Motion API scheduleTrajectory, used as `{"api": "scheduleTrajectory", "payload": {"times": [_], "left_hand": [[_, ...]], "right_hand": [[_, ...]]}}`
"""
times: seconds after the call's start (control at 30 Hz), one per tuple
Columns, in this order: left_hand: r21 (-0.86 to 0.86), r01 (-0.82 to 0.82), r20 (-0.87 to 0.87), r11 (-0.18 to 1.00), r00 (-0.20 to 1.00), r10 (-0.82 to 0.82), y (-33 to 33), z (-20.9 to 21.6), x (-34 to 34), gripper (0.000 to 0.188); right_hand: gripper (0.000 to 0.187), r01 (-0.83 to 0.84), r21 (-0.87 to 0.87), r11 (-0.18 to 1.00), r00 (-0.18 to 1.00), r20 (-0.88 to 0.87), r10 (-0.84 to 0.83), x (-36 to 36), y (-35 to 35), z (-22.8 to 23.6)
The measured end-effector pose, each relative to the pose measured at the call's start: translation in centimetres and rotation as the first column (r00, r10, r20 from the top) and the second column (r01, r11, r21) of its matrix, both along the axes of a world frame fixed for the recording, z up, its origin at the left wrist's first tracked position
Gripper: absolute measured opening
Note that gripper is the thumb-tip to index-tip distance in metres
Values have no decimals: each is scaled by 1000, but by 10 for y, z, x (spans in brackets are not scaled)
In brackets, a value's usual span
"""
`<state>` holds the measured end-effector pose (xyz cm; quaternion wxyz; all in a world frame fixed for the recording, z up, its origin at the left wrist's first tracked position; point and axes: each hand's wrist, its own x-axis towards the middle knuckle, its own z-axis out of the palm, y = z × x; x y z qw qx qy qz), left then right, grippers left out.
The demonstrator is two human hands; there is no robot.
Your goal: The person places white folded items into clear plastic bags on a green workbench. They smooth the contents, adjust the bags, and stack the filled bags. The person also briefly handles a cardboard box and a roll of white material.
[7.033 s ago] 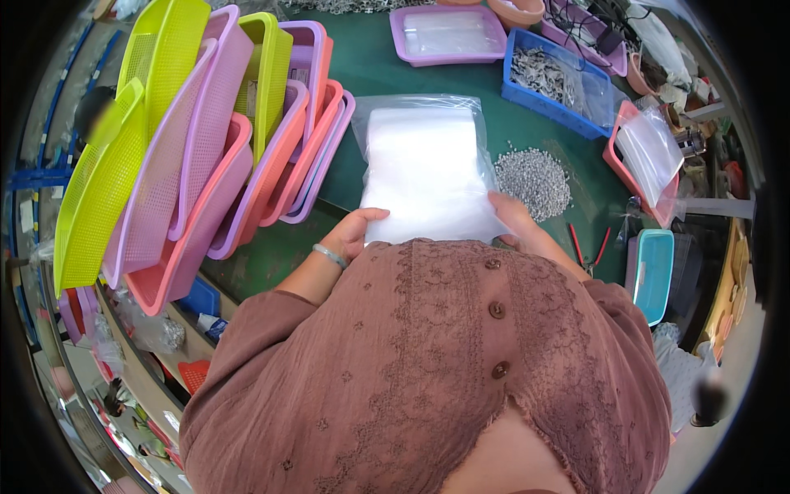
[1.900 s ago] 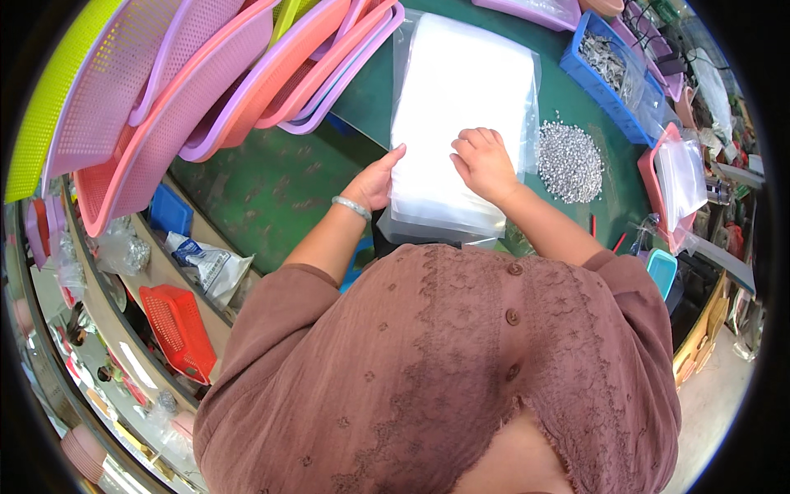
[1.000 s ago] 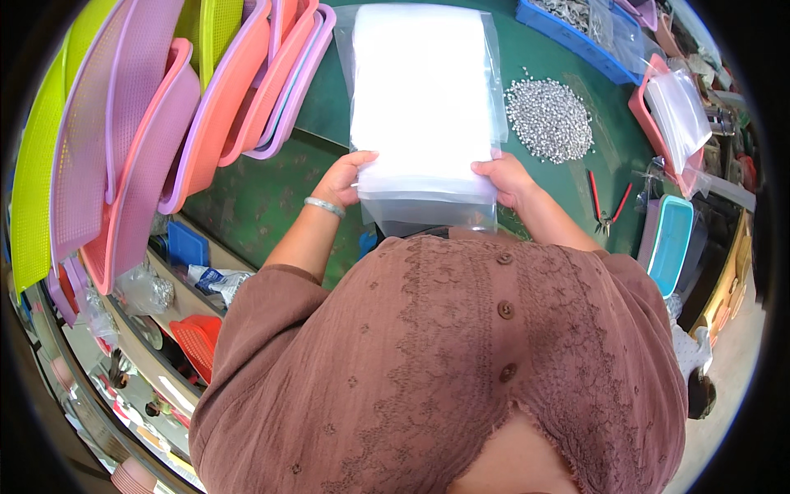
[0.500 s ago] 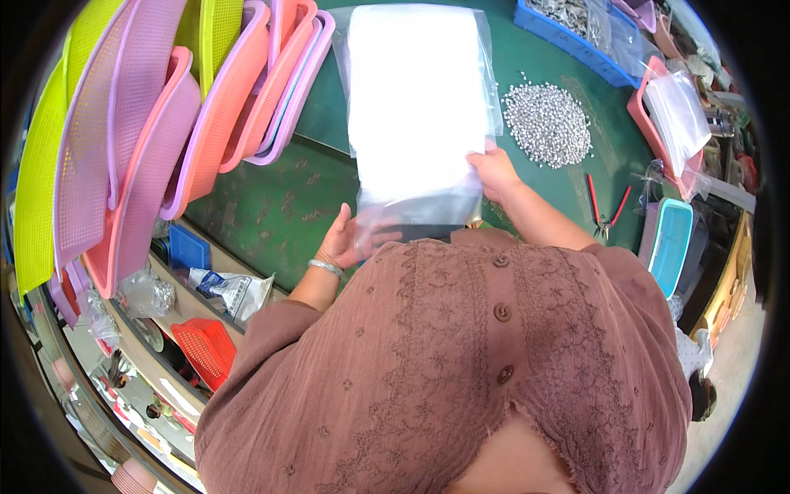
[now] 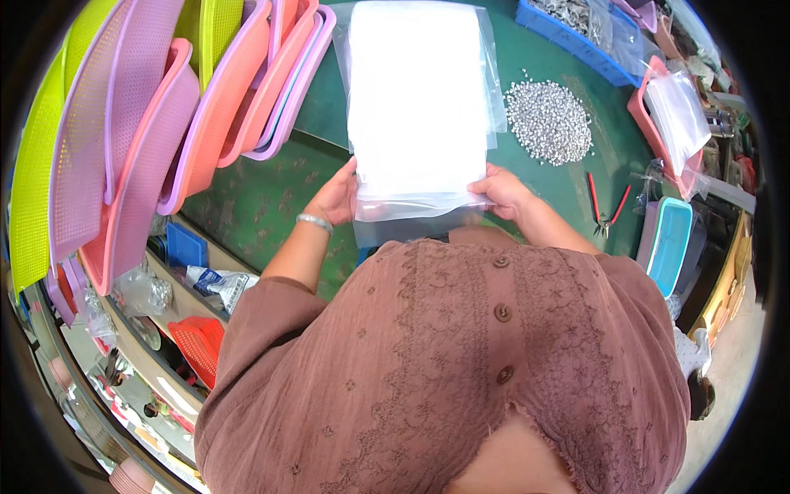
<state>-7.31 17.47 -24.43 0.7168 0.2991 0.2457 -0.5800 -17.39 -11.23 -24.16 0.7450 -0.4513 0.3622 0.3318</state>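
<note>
A clear plastic bag (image 5: 491, 107) with a bright white, flat stack (image 5: 418, 99) inside lies before me, its lower end close to my chest. My left hand (image 5: 337, 196), a silvery bangle on the wrist, holds the bag's lower left edge, some fingers hidden behind it. Opposite, my right hand (image 5: 504, 193) pinches the lower right edge with the thumb on top. Below the white stack the loose clear end of the plastic hangs between my hands. What the white stack is made of is washed out by glare.
Right of the bag a heap of small shiny metal pieces (image 5: 549, 122) lies on the green table (image 5: 255, 218). Nearby are red-handled pliers (image 5: 606, 216), a teal-rimmed bin (image 5: 671, 247), a pink basket (image 5: 638, 107) and a blue crate (image 5: 576, 41). Coloured baskets (image 5: 148, 156) stand stacked at the left.
My left hand has moved up from below and now grips the bag's left edge. The loose lower end is folded or flattened differently. My right hand keeps its hold.
</note>
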Motion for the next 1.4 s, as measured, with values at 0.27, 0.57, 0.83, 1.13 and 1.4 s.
{"api": "scheduleTrajectory", "payload": {"times": [0.27, 0.57, 0.83, 1.13, 1.4], "left_hand": [[270, 172, 215, 947, 948, -234, -18, -5, 4, 41], [142, 169, 246, 975, 948, -200, -15, 35, -27, 47], [-39, -71, 1, 997, 997, 71, -15, 14, -12, 53], [309, 215, 174, 927, 945, -277, -26, 6, -10, 37], [267, 229, 119, 936, 956, -268, -22, 23, -43, 38]], "right_hand": [[36, 174, 102, 979, 985, -35, -172, 6, 2, 30], [37, 197, 74, 978, 980, 25, -200, -7, -3, 50], [39, 125, 47, 991, 991, -44, -123, -25, 6, 70], [38, 149, 275, 950, 987, -94, -128, -39, -15, 42], [38, 128, 2, 992, 986, -106, -127, -42, -8, 50]]}}
